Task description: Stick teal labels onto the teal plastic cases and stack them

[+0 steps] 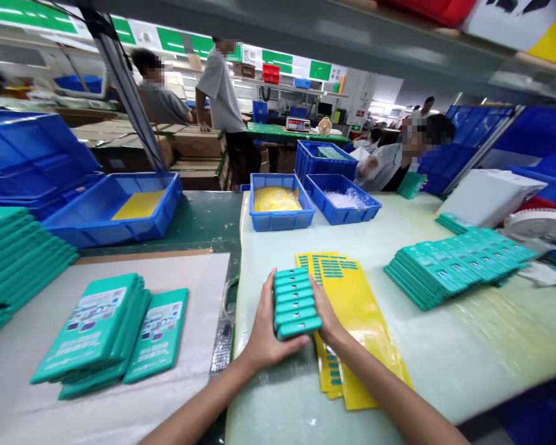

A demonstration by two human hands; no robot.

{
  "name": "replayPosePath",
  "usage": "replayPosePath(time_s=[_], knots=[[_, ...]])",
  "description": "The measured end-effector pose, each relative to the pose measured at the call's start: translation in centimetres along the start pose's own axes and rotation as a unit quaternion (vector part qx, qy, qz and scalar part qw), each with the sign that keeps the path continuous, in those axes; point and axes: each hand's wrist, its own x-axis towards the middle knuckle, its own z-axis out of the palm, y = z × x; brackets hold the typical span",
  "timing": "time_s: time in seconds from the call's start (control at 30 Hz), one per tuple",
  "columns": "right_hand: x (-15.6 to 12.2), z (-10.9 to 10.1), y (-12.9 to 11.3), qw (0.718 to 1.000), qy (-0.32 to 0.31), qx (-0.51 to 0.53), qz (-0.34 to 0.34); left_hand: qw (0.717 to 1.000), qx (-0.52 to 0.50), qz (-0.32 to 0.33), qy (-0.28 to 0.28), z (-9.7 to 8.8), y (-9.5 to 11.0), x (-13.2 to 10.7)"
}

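A row of several flat teal boxes point(295, 301) stands on edge on the pale table, pressed together between my two hands. My left hand point(265, 327) grips the left side of the row with its fingers wrapped against it. On the right side my right hand point(323, 312) presses flat against the boxes. Under and beside the row lie yellow sticker sheets point(352, 309) printed with teal labels.
Teal boxes lie stacked at the left point(97, 334), far left point(13, 259) and right point(454, 266). Blue bins point(278, 210) point(343, 204) point(115, 210) stand behind. A white fan point(540, 225) and white box point(488, 194) sit at right. Other people work beyond the table.
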Motion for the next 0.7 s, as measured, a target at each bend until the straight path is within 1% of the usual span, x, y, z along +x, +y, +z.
replayPosePath(time_s=[0.07, 0.13, 0.2, 0.23, 0.27, 0.3, 0.33, 0.37, 0.4, 0.43, 0.47, 0.53, 0.6, 0.7], knots=[[0.3, -2.0, -1.1, 0.992, 0.013, -0.122, -0.004, 1.000, 0.011, 0.006, -0.003, -0.3, -0.4, 0.3], [0.3, -4.7, -2.5, 0.976, 0.046, -0.214, -0.004, 1.000, 0.011, 0.006, -0.001, -0.5, -0.5, 0.7], [-0.3, -8.0, -3.7, 0.957, 0.102, -0.270, -0.018, 1.000, 0.013, 0.008, 0.002, -0.5, -0.4, 1.0], [-0.9, -9.6, -4.1, 0.944, 0.142, -0.298, -0.021, 1.000, 0.014, 0.009, 0.003, -0.4, -0.4, 1.1], [-1.6, -11.1, -4.2, 0.922, 0.191, -0.336, -0.018, 1.000, 0.016, 0.010, 0.002, -0.4, -0.3, 1.1], [-2.4, -12.4, -4.2, 0.885, 0.234, -0.403, 0.001, 1.000, 0.018, 0.012, -0.001, -0.4, -0.2, 1.1], [-3.2, -13.3, -3.9, 0.846, 0.253, -0.467, 0.040, 1.000, 0.021, 0.013, -0.004, -0.4, -0.2, 1.1], [-3.9, -13.9, -3.5, 0.810, 0.253, -0.522, 0.083, 1.000, 0.025, 0.014, -0.007, -0.4, -0.1, 1.1], [-4.4, -14.2, -3.1, 0.780, 0.241, -0.565, 0.122, 0.999, 0.029, 0.014, -0.009, -0.5, -0.1, 1.2], [-4.8, -14.3, -2.6, 0.762, 0.225, -0.588, 0.151, 0.999, 0.033, 0.015, -0.010, -0.6, -0.1, 1.3], [-4.9, -14.3, -2.2, 0.754, 0.214, -0.598, 0.165, 0.999, 0.036, 0.017, -0.008, -0.6, -0.1, 1.3], [-4.6, -14.4, -1.8, 0.757, 0.208, -0.598, 0.163, 0.999, 0.042, 0.024, 0.001, -0.7, 0.0, 1.4], [-4.1, -15.1, -1.9, 0.772, 0.193, -0.586, 0.154, 0.998, 0.047, 0.032, 0.009, -0.8, 0.1, 1.3], [-3.6, -17.4, -2.8, 0.796, 0.161, -0.566, 0.141, 0.997, 0.061, 0.035, 0.013, -0.9, 0.1, 0.8]])
